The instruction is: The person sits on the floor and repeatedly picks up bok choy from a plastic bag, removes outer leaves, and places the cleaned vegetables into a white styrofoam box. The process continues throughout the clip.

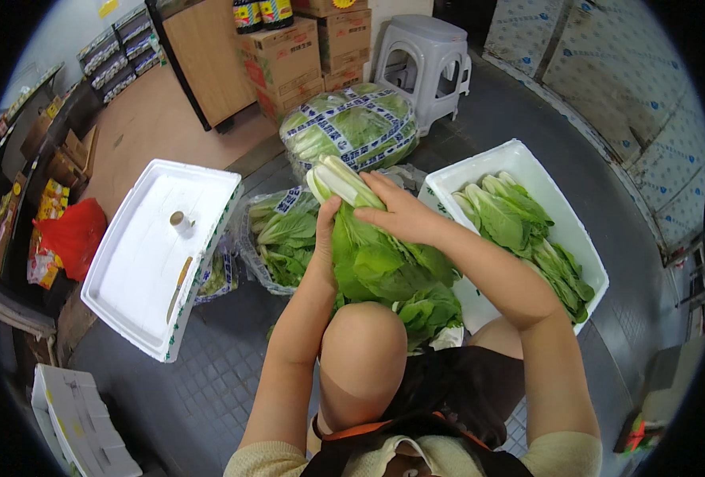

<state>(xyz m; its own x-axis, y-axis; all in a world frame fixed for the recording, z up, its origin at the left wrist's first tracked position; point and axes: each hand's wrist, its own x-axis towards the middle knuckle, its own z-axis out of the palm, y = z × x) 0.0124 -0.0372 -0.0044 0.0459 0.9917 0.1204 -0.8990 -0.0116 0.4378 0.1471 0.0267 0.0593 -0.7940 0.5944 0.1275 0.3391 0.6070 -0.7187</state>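
Between my two hands, above my knee, is a bunch of leafy green lettuce [364, 250] with its white stem ends pointing away from me. My left hand [326, 229] grips its left side, thumb along the stalks; the leaves hide most of the fingers. On the other side my right hand [403, 208] presses against the stalks with extended fingers. More loose lettuce [430, 313] lies below the bunch, by my knees. To the right, a white foam box [516, 158] contains several lettuce heads [501, 214]. An unwrapped plastic bag of lettuce [287, 244] sits just left of my hands.
On the left, a foam lid [132, 238] carries a knife [179, 289] and a small cylinder [181, 222]. Ahead are a taped, plastic-wrapped vegetable bundle [352, 128], cardboard boxes [287, 59] and grey plastic stools [424, 59]. A red bag [75, 235] stands farther left.
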